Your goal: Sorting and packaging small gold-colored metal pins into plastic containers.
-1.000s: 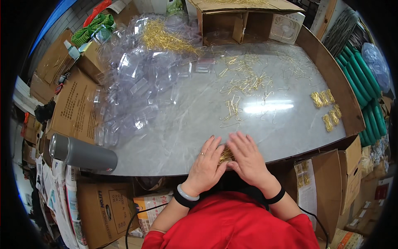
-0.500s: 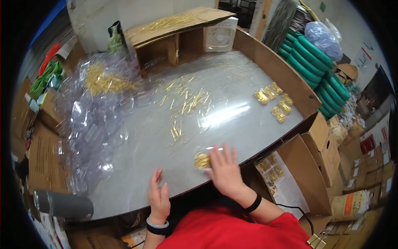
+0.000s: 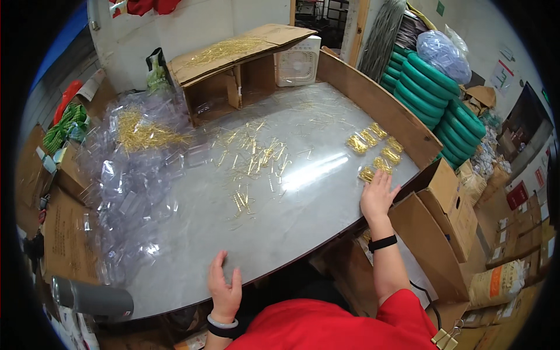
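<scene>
My right hand [image 3: 378, 197] reaches to the right side of the grey table, fingers stretched out, with its fingertips at a small clear packet of gold pins [image 3: 366, 174]. Right beyond that lie several similar packets [image 3: 389, 155] in loose rows. At the front edge of the table my left hand [image 3: 224, 290] hovers with thumb and fingers apart, holding nothing. Loose gold pins [image 3: 256, 154], some of them wavy like hairpins, are scattered over the table's middle. On the left is a heap of clear plastic pouches [image 3: 131, 192] with a pile of gold pins [image 3: 143, 131] on top.
A cardboard shelf [image 3: 210, 99] with gold pins on its top stands at the back, beside a white box fan [image 3: 296, 63]. A wooden board [image 3: 379, 96] borders the right side. A grey bottle [image 3: 93, 297] lies front left; open cardboard boxes [image 3: 434, 227] stand lower right.
My right hand has slid a packet of gold pins from the front edge to the group at the right. My left hand stays about where it was. The view has shifted slightly.
</scene>
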A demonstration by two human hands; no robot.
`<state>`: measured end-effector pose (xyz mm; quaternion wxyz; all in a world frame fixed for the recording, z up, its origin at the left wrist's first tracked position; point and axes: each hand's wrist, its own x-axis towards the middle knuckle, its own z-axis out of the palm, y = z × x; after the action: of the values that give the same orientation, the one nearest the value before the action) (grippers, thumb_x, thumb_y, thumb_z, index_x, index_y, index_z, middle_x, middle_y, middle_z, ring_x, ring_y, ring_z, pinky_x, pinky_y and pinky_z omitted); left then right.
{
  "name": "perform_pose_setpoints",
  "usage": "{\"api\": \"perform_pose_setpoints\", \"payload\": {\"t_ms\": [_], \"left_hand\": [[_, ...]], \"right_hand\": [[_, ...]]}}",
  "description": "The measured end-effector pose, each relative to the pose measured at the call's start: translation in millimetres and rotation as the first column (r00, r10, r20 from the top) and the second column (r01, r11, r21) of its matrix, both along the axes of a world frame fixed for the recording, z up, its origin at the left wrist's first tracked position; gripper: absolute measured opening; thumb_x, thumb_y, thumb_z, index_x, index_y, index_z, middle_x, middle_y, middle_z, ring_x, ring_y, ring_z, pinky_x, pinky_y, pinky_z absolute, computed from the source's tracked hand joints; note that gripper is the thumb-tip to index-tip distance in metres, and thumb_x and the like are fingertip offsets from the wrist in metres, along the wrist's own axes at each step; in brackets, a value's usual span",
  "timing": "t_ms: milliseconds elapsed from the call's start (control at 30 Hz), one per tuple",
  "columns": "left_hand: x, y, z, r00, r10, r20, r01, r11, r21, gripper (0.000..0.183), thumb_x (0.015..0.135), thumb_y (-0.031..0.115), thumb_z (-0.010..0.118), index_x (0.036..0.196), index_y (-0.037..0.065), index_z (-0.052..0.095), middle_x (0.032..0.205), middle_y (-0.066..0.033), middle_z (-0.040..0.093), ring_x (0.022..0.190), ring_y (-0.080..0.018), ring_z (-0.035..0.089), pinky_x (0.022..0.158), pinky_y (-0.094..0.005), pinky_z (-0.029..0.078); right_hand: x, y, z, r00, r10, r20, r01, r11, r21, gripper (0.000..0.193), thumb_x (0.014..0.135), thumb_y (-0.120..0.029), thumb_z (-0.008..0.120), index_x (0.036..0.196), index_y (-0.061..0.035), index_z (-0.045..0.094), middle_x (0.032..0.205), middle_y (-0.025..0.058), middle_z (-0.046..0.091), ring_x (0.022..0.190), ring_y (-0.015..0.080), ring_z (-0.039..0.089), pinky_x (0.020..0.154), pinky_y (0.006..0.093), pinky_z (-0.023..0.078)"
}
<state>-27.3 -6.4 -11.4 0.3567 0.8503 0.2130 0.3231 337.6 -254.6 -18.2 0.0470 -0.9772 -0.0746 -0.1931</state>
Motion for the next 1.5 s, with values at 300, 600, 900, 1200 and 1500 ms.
{"api": "perform_pose_setpoints", "payload": {"t_ms": [300,600,900,1200,1500], "left_hand": [[0,0,2,1.0,-0.008,-0.017,0.01,0.997,0.081,0.053,0.089,0.007,0.068,0.138,-0.003,0.052,0.132,-0.0239,0.06,0.121,-0.0409,0.059,0.103,-0.0452,0.047],[2,-1,-3,1.0,0.0,-0.006,0.001,0.981,0.192,0.055,0.087,0.009,0.07,0.137,-0.004,0.052,0.131,-0.0247,0.06,0.122,-0.0426,0.058,0.104,-0.0465,0.047],[8,-3,2,1.0,0.008,-0.019,-0.003,0.97,0.245,0.055,0.085,0.011,0.072,0.135,-0.004,0.054,0.13,-0.025,0.06,0.124,-0.0426,0.057,0.104,-0.0466,0.048],[9,-2,2,0.997,-0.047,-0.057,0.061,0.961,0.27,0.058,0.087,0.01,0.071,0.138,-0.006,0.049,0.134,-0.0257,0.054,0.128,-0.0422,0.054,0.107,-0.0468,0.046],[2,-3,-4,1.0,-0.009,0.025,0.005,0.991,0.135,0.046,0.098,0.008,0.057,0.141,-0.006,0.047,0.136,-0.0277,0.054,0.127,-0.0448,0.053,0.107,-0.0479,0.044]], "right_hand": [[-10,2,24,0.997,0.055,0.049,-0.053,0.998,-0.026,0.067,0.097,-0.036,0.061,0.147,0.0045,0.043,0.154,0.0277,0.041,0.146,0.0413,0.035,0.118,0.0664,0.018],[-6,161,102,0.256,0.913,-0.319,-0.831,0.376,0.41,0.077,0.097,-0.054,0.06,0.156,-0.0109,0.037,0.163,0.0288,0.026,0.151,0.048,0.021,0.121,0.0535,0.028],[-23,273,52,0.546,0.573,-0.611,-0.742,0.669,-0.035,0.096,0.091,-0.082,0.04,0.164,-0.0226,0.021,0.17,0.0203,0.008,0.155,0.0488,0.001,0.112,0.0799,0.008],[-101,218,46,0.401,0.71,-0.579,-0.886,0.462,-0.046,0.086,0.097,-0.073,0.036,0.162,-0.0187,0.023,0.168,0.0233,0.011,0.152,0.0555,0.006,0.111,0.0802,0.009],[-167,160,30,0.257,0.896,-0.361,-0.951,0.301,0.069,0.083,0.096,-0.07,0.045,0.16,-0.0178,0.031,0.166,0.0239,0.02,0.149,0.0566,0.017,0.113,0.0772,0.014]]}}
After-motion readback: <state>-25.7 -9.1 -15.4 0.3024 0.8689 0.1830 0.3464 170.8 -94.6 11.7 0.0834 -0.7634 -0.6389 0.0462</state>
